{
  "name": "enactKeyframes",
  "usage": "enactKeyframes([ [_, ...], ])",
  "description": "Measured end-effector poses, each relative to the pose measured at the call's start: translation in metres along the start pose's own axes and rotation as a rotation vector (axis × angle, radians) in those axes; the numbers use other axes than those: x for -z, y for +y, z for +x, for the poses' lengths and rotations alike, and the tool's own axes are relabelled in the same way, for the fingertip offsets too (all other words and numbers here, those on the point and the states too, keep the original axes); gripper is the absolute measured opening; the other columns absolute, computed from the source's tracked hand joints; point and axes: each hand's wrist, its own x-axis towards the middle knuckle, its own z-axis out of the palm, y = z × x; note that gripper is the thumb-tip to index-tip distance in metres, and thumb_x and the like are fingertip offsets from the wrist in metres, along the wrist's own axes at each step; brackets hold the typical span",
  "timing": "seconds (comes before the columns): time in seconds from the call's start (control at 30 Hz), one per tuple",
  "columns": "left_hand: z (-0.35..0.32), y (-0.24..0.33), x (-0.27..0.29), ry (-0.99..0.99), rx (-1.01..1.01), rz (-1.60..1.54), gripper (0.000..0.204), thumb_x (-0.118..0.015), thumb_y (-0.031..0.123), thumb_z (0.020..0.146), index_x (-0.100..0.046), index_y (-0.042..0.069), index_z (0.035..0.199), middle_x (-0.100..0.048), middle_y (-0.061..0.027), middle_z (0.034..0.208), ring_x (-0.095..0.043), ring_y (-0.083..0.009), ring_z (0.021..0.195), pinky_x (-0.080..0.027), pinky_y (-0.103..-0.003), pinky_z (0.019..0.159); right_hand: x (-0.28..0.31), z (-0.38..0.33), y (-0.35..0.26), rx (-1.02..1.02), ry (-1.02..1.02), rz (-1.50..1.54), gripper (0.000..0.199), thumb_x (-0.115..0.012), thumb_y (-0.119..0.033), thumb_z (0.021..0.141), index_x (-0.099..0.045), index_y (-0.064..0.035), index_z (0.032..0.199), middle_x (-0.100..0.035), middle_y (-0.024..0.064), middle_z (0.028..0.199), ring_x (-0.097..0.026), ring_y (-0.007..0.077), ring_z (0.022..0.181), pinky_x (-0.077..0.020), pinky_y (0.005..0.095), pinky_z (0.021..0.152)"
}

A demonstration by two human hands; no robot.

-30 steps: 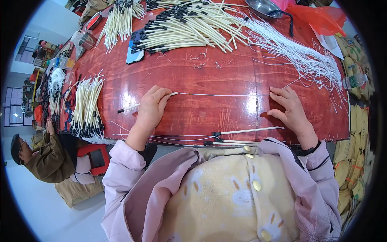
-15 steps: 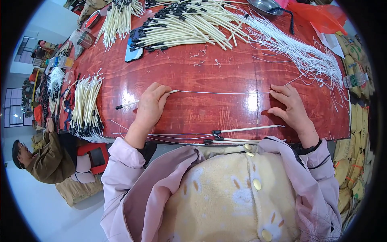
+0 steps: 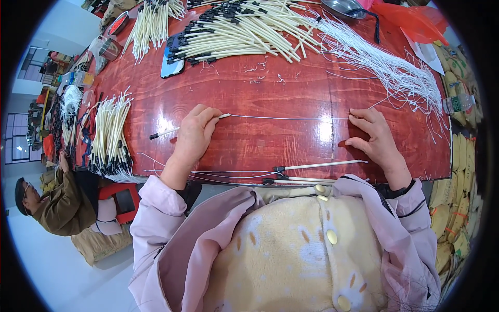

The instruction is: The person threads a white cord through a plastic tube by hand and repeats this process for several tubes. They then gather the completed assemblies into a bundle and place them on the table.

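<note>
My left hand (image 3: pixel 195 130) is closed around a thin cream stick (image 3: pixel 169 131) with a black end that sticks out to its left. From the stick's right tip a white string (image 3: pixel 280 117) stretches nearly straight across the red table to my right hand (image 3: pixel 374 134). That hand has its thumb spread away from its fingers, and the fingertips touch the string. Beyond them the string runs on toward a loose bundle of white strings (image 3: pixel 384 62). Close to the table's front edge, between my forearms, lie a few cream sticks (image 3: pixel 325 165) with black ends and white strings.
A large pile of cream sticks (image 3: pixel 244 34) covers the far side of the red table (image 3: pixel 234 151), beside a blue phone-like object (image 3: pixel 171 65). Another bundle (image 3: pixel 110 130) stands at the left. A metal bowl (image 3: pixel 344 8) sits far right. A co-worker (image 3: pixel 65 203) sits at the left.
My hands, the stick and the string stay almost in place. The picture has shifted very slightly, and the co-worker at the left has moved a little.
</note>
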Motion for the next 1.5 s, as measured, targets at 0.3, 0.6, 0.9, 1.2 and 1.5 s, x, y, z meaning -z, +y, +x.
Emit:
enactKeyframes([
  [0.3,0.003,0.003,-0.002,-0.029,-0.028,0.042,0.012,-0.066,0.001,0.089,-0.071,0.001,0.101,-0.064,-0.0170,0.092,-0.064,-0.0384,0.087,-0.052,-0.044,0.077,-0.001,0.001,0.000,-0.018,0.005,0.014,0.060,-0.087,-0.031,0.072,-0.070,0.0013,0.120,-0.064,0.0127,0.132,-0.059,0.0326,0.119,-0.0455,0.0417,0.103],
  [0.6,0.038,0.033,-0.052,-0.069,-0.276,0.182,0.005,-0.066,0.009,0.084,-0.069,0.007,0.087,-0.065,-0.0136,0.089,-0.065,-0.0356,0.086,-0.053,-0.047,0.076,-0.011,0.002,-0.006,0.052,-0.043,-0.082,0.068,-0.084,-0.033,0.075,-0.064,0.0023,0.129,-0.059,0.0146,0.140,-0.054,0.0354,0.123,-0.0432,0.0436,0.106],
  [0.9,0.052,0.131,-0.096,-0.166,-0.411,0.327,0.015,-0.066,0.018,0.087,-0.065,0.007,0.097,-0.063,-0.0114,0.101,-0.064,-0.0304,0.098,-0.049,-0.044,0.081,-0.025,0.040,-0.042,0.212,0.054,-0.062,0.076,-0.077,-0.035,0.082,-0.050,0.0012,0.144,-0.044,0.0180,0.154,-0.048,0.0394,0.129,-0.0383,0.0480,0.111],
  [1.2,-0.003,0.049,-0.041,-0.008,0.260,0.436,0.026,-0.071,0.021,0.088,-0.060,0.001,0.101,-0.063,-0.0171,0.099,-0.064,-0.0374,0.099,-0.054,-0.048,0.082,-0.039,0.052,-0.041,0.244,0.068,-0.117,0.042,-0.079,-0.020,0.080,-0.065,-0.0037,0.116,-0.061,0.0105,0.128,-0.056,0.0336,0.115,-0.0424,0.0441,0.100],
  [1.5,-0.047,-0.013,-0.019,-0.080,0.134,0.582,0.010,-0.053,0.008,0.095,-0.055,0.000,0.101,-0.062,-0.0230,0.096,-0.063,-0.0423,0.088,-0.049,-0.053,0.075,-0.037,0.032,-0.035,0.287,0.132,-0.089,0.013,-0.073,-0.004,0.077,-0.064,-0.0082,0.085,-0.062,0.0035,0.096,-0.057,0.0248,0.094,-0.0426,0.0408,0.086],
])
